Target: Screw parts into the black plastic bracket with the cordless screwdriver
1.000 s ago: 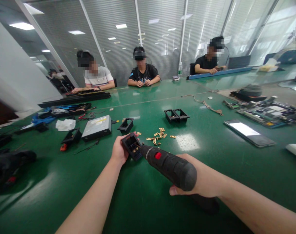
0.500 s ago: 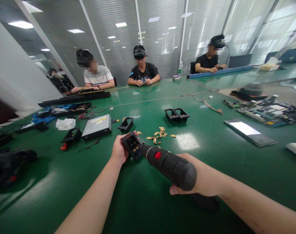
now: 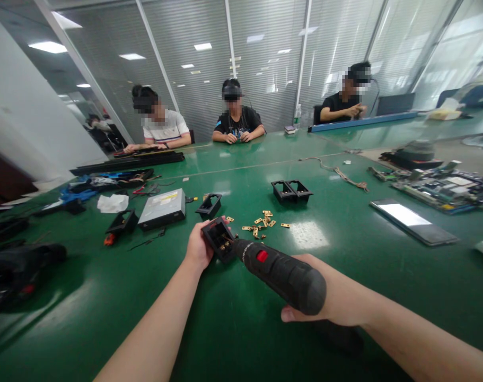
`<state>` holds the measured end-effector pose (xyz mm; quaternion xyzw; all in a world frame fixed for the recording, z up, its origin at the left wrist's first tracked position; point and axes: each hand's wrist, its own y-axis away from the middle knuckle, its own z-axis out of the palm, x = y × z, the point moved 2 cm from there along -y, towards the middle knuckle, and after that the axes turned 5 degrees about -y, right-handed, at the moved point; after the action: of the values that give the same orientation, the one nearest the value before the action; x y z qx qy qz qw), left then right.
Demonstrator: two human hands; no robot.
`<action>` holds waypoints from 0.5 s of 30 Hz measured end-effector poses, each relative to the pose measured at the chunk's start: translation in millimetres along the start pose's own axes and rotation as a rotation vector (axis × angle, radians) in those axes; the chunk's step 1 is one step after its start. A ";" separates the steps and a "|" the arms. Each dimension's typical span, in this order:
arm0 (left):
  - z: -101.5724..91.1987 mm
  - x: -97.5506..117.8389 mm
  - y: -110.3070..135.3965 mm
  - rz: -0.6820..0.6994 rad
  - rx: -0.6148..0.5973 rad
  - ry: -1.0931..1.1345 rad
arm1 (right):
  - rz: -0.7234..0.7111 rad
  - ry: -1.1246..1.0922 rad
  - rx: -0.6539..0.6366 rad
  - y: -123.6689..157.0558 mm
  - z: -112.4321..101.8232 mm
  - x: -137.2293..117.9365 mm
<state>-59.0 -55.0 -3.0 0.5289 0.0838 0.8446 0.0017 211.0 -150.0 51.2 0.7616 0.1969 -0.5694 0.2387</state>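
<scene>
My left hand (image 3: 197, 248) grips a small black plastic socket housing (image 3: 219, 239), tilted up off the green table (image 3: 233, 329). My right hand (image 3: 332, 297) is wrapped round a black electric screwdriver (image 3: 281, 275) with a red switch. Its tip sits inside the housing, against brass parts there. Several loose brass contacts (image 3: 262, 223) lie on the table just beyond the housing.
More black housings (image 3: 291, 190) (image 3: 209, 205) lie ahead. A grey optical drive (image 3: 162, 208) and white tissue (image 3: 113, 202) sit to the left, a phone (image 3: 413, 221) and circuit boards (image 3: 444, 187) to the right. Three people sit at the far side.
The view has shifted slightly; my hands, the housing and the screwdriver keep the same hold, with the tip still in the housing.
</scene>
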 end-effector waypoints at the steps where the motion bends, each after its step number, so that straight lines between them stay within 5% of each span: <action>1: 0.2 0.3 0.4 -0.005 0.002 0.000 | -0.006 -0.005 -0.001 0.1 0.5 0.1; 15: -0.5 -0.6 0.3 -0.013 -0.001 0.012 | -0.044 0.015 0.009 0.2 -1.5 -0.9</action>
<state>-59.1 -55.4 -3.7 0.5234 0.0869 0.8476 0.0071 212.1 -149.3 52.5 0.7625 0.2128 -0.5694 0.2215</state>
